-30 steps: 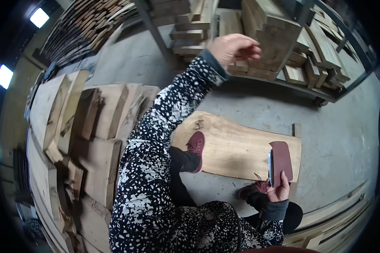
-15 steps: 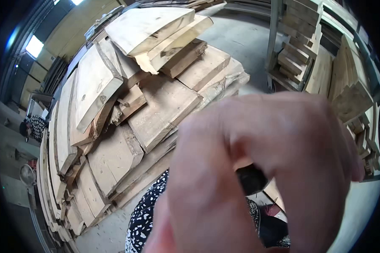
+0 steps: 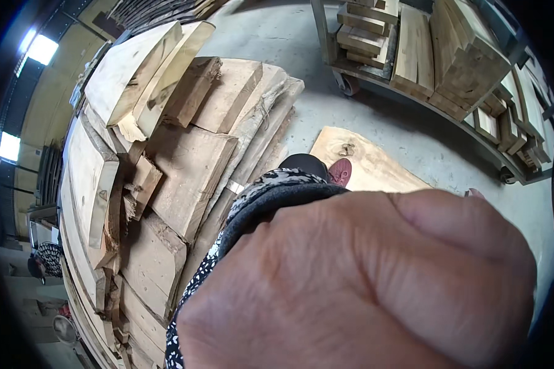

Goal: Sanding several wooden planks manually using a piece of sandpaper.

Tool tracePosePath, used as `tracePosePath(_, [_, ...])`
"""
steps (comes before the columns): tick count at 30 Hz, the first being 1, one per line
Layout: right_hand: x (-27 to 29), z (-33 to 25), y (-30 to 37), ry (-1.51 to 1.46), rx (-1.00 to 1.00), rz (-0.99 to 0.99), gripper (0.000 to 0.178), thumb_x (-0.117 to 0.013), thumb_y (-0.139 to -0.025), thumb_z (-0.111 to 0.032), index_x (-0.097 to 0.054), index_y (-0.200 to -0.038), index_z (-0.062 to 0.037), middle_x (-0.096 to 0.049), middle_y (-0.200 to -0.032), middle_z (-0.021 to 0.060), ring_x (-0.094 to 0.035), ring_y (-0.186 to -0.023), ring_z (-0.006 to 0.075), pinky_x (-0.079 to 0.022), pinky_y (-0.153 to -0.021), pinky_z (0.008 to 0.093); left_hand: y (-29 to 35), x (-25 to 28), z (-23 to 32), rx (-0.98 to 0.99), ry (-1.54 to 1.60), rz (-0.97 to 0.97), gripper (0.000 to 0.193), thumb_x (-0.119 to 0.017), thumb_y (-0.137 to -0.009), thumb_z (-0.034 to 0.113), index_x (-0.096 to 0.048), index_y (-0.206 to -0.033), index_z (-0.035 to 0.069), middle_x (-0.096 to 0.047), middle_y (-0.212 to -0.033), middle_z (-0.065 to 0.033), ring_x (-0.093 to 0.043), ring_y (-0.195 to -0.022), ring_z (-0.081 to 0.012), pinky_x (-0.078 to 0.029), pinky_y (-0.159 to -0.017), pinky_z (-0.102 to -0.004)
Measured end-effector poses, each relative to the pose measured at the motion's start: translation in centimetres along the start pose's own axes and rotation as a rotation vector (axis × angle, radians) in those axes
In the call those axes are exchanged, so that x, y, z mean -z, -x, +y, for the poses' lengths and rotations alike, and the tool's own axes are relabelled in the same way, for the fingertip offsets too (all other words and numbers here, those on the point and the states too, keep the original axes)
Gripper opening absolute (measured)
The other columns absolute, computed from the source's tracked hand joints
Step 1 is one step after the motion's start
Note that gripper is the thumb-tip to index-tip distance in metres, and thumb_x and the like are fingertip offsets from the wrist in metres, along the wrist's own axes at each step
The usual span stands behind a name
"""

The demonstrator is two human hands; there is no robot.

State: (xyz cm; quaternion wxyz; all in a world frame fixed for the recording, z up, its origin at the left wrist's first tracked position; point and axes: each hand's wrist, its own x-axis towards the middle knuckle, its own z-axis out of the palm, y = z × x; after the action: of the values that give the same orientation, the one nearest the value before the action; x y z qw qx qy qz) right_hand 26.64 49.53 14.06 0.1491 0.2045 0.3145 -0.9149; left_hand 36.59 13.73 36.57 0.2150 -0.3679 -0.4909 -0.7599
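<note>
My left hand (image 3: 363,283) is raised right up to the camera and fills the lower right of the view. Only its back and one finger show, so I cannot tell whether it holds anything. Its grey cuff and black-and-white patterned sleeve (image 3: 271,194) run down to the lower edge. Beyond the hand, a pale live-edge wood slab (image 3: 375,163) lies flat on the concrete floor, with my red shoe (image 3: 340,171) at its near end. My right hand is hidden behind the left one.
A tall pile of rough wooden slabs (image 3: 184,154) fills the left half. A wheeled metal rack (image 3: 351,83) stacked with sawn wood blocks (image 3: 455,55) stands at the upper right. Bare concrete floor (image 3: 301,37) lies between them.
My left hand reached toward the rack a second ago, then came up to the camera. It now sits lower right, so the slab and shoe show again. The right hand with its sanding block is hidden.
</note>
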Motion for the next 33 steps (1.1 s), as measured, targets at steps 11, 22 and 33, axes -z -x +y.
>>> tracePosePath(11, [3.6, -1.0, 0.1, 0.046, -0.039, -0.009, 0.03, -0.054, -0.079, -0.012, -0.047, -0.105, 0.0004, -0.056, -0.1, 0.0132, -0.056, -0.09, 0.0232, -0.049, -0.069, 0.0301, 3.4, 1.5, 7.0, 0.014, -0.451, 0.148, 0.036, -0.038, -0.077, 0.025, -0.055, -0.09, -0.004, -0.058, -0.074, -0.0121, -0.056, -0.065, -0.0146, -0.047, -0.065, -0.0264])
tracePosePath(22, [1.5, 0.3, -1.2, 0.088, -0.023, 0.023, 0.032, -0.055, -0.079, -0.012, -0.045, -0.107, -0.0015, -0.055, -0.101, 0.0133, -0.055, -0.09, 0.0239, -0.049, -0.067, 0.031, 4.7, 2.8, 8.5, 0.118, -0.619, 0.227, 0.045, -0.034, -0.077, 0.034, -0.054, -0.093, -0.004, -0.057, -0.072, -0.0115, -0.055, -0.063, -0.0144, -0.046, -0.064, -0.0264])
tracePosePath(33, [-1.4, 1.3, 0.5, 0.039, -0.034, 0.033, 0.027, -0.056, -0.079, -0.013, -0.047, -0.103, -0.0035, -0.058, -0.094, 0.0102, -0.057, -0.082, 0.0221, -0.049, -0.062, 0.0307, 3.1, 1.5, 3.4, 0.202, -0.52, 0.126, 0.055, -0.031, -0.078, 0.042, -0.054, -0.096, -0.004, -0.057, -0.071, -0.0108, -0.054, -0.061, -0.0142, -0.045, -0.062, -0.0265])
